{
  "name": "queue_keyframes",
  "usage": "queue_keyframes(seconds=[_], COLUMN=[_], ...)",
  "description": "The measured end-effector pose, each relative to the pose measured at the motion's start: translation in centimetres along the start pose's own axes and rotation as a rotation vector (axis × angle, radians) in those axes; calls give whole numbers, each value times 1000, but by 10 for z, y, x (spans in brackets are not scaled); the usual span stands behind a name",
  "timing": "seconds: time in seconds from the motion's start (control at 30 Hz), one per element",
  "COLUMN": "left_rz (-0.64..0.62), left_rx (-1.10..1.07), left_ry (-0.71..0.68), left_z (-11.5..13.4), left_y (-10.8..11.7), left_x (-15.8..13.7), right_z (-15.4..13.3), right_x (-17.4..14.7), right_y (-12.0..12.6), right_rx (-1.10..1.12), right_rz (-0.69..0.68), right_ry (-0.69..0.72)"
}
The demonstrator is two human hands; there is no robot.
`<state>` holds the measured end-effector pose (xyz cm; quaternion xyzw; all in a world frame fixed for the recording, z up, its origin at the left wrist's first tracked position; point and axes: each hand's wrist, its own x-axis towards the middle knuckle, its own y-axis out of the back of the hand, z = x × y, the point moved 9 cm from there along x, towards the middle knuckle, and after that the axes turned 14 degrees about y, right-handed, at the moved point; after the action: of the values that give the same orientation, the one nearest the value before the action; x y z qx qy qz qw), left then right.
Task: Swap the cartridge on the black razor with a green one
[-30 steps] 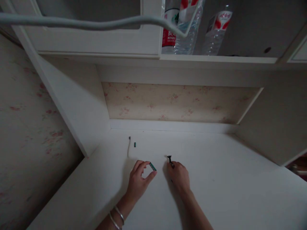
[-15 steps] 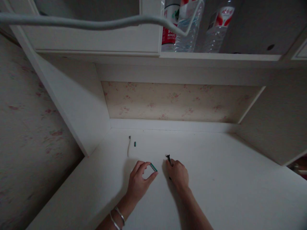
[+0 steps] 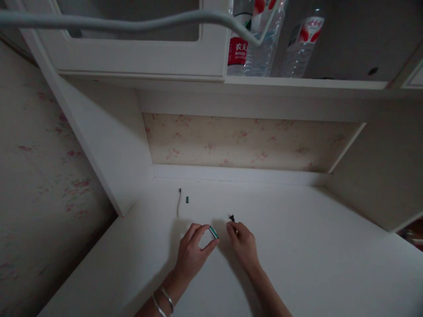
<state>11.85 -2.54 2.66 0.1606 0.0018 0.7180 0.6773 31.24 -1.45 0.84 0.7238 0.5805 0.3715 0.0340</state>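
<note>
White desktop (image 3: 313, 246) lay beneath both hands; left hand (image 3: 192, 251) pinched, right hand (image 3: 244, 248) gripped. Pale cord (image 3: 179, 204) rested beyond the left hand, probably limp. Green strip (image 3: 213, 232) sat between left thumb and fingertip, held by its ends; judged light, stiff, possibly brittle, long edges the safer hold. Dark part (image 3: 231, 218) jutted from right fingers, mostly hidden. Small green piece (image 3: 187, 200) lay beside the cord.

Floral wallpaper (image 3: 244, 141) above white desk (image 3: 313, 246)

Smooth matt tabletop (image 3: 297, 246); glossy plastic bottles (image 3: 299, 59); shiny metal bangles (image 3: 168, 298)
</note>
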Motion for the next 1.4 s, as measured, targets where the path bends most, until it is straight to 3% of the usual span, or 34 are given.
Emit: queue_keyframes(seconds=[0.17, 0.3, 0.57, 0.77, 0.9, 1.23, 1.4], left_rz=[13, 3, 11, 39, 26, -124, -159], left_rx=[50, 106, 124, 322, 391, 266, 190], left_ry=[-25, -33, -87, -200, -195, -238, -181], left_z=[1, 0, 2, 5, 3, 5, 4], left_y=[1, -1, -3, -8, -11, -11, -9], left_x=[0, 0, -1, -4, -3, 4, 8], right_z=[-6, -7, -11, -17, -19, -22, -23], right_x=[-16, -22, -19, -16, -16, -18, -17], right_y=[-31, -42, -37, -35, -37, -40, -39], right_rx=[541, 762, 699, 649, 669, 705, 698], right_rz=[-73, -102, -131, -157, -186, -238, -240], right_ry=[-189, -285, -259, -188, -164, -187, -186])
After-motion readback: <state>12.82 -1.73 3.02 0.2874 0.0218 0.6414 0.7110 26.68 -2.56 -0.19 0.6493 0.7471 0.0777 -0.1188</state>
